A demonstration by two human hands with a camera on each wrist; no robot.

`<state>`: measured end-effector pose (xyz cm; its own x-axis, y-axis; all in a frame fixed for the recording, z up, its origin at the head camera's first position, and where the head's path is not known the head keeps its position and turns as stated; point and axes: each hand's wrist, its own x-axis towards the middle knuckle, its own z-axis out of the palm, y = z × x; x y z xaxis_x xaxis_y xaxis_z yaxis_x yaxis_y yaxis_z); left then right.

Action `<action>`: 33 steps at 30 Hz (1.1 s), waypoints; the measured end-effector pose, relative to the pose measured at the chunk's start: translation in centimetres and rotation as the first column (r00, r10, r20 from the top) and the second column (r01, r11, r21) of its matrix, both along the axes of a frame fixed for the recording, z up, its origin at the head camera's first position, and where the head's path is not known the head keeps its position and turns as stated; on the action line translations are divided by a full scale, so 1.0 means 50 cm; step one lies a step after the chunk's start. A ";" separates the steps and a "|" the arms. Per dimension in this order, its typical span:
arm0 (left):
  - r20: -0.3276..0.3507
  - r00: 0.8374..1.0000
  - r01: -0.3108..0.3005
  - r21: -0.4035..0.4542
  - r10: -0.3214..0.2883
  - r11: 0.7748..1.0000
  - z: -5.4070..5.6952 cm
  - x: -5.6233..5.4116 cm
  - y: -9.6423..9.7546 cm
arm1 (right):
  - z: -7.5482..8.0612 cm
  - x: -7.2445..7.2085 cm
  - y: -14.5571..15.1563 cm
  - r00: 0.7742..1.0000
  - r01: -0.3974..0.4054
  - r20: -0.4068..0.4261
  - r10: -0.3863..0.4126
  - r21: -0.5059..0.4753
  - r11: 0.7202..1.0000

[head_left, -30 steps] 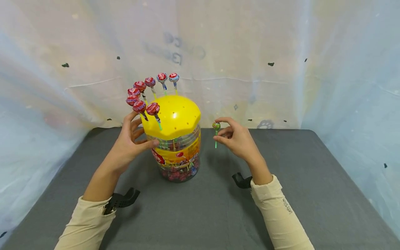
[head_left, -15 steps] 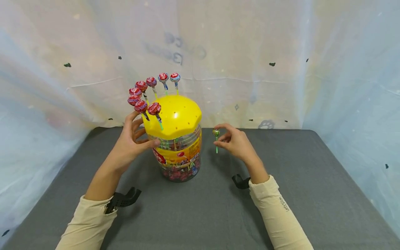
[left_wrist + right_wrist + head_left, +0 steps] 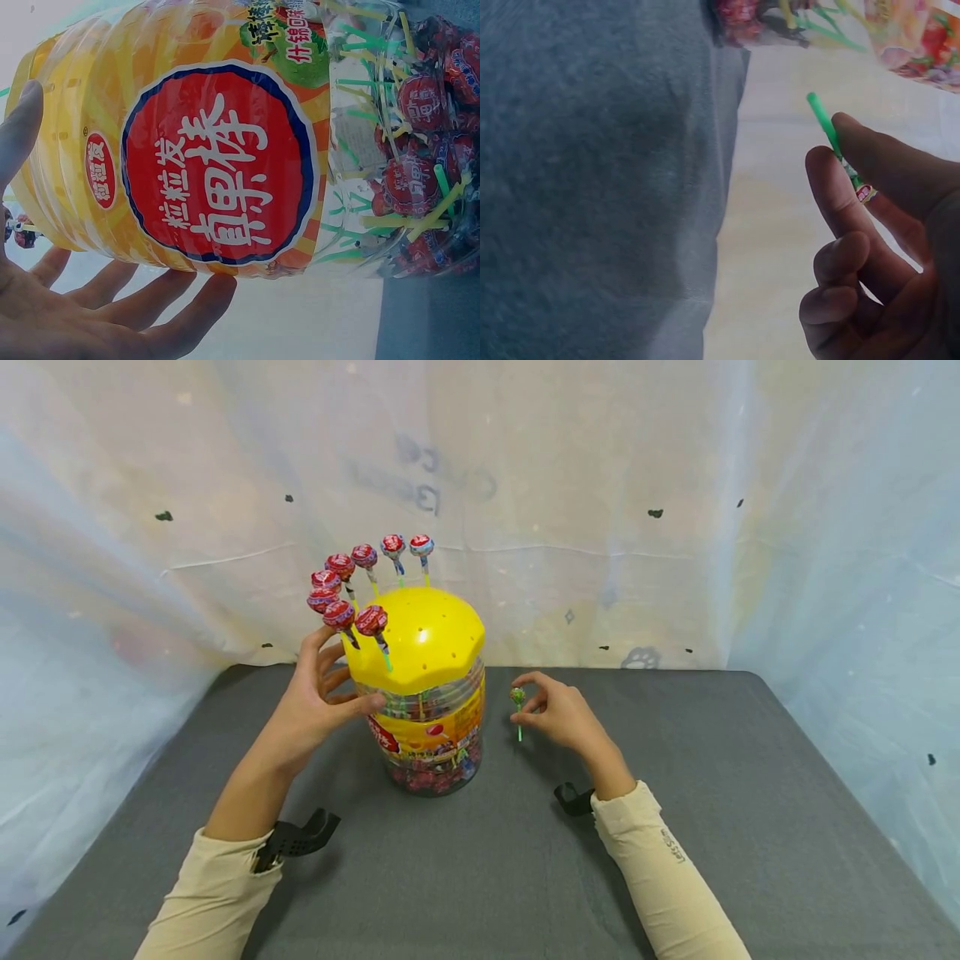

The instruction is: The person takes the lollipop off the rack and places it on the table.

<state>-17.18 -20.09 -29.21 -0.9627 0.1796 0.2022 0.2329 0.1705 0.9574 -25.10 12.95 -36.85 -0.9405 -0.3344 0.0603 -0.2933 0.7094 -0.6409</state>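
Note:
A clear plastic candy jar (image 3: 431, 739) stands upright on the table, with a yellow and orange label and many wrapped sweets inside. Its domed yellow lid (image 3: 423, 639) has small holes, and several red-wrapped lollipops (image 3: 372, 620) stick up from its left and back edge. My left hand (image 3: 317, 702) holds the jar's left side, thumb in front and fingers behind. In the left wrist view, fingertips (image 3: 214, 292) touch the jar by its round red label. Right of the jar, my right hand (image 3: 561, 714) pinches a green-wrapped lollipop (image 3: 518, 696) with its green stick pointing down.
The dark grey tabletop (image 3: 442, 877) spreads under both arms. Behind it hangs a pale plastic-like sheet (image 3: 570, 468), with more sheeting at both sides. A black wrist mount (image 3: 300, 837) juts from the left wrist and another mount (image 3: 574, 798) from the right.
My right hand has moved down and slightly toward me with the green lollipop, beside the jar. The left hand stays on the jar, and the red lollipops keep their places.

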 end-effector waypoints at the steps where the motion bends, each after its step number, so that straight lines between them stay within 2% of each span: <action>1: 0.000 1.000 0.000 -0.002 0.000 1.000 0.000 0.000 0.000 | -0.003 -0.001 -0.001 1.000 0.001 0.008 -0.001 0.007 1.000; 15: 0.013 1.000 -0.006 -0.020 0.006 1.000 0.003 -0.001 0.005 | -0.033 -0.005 -0.013 0.996 -0.007 0.086 -0.003 0.115 0.993; 26: 0.011 1.000 -0.002 -0.024 0.002 1.000 0.005 -0.001 0.004 | -0.038 -0.003 -0.018 0.991 -0.020 0.136 -0.002 0.161 0.987; 33: 0.015 1.000 -0.007 -0.023 0.007 1.000 0.002 0.002 0.001 | -0.037 -0.002 -0.016 0.986 -0.045 0.164 0.021 0.147 0.988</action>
<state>-17.11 -20.06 -29.11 -0.9668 0.1772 0.1840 0.2176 0.1940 0.9566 -25.18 12.13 -38.68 -0.9221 -0.3589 -0.1447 -0.2193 0.7926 -0.5689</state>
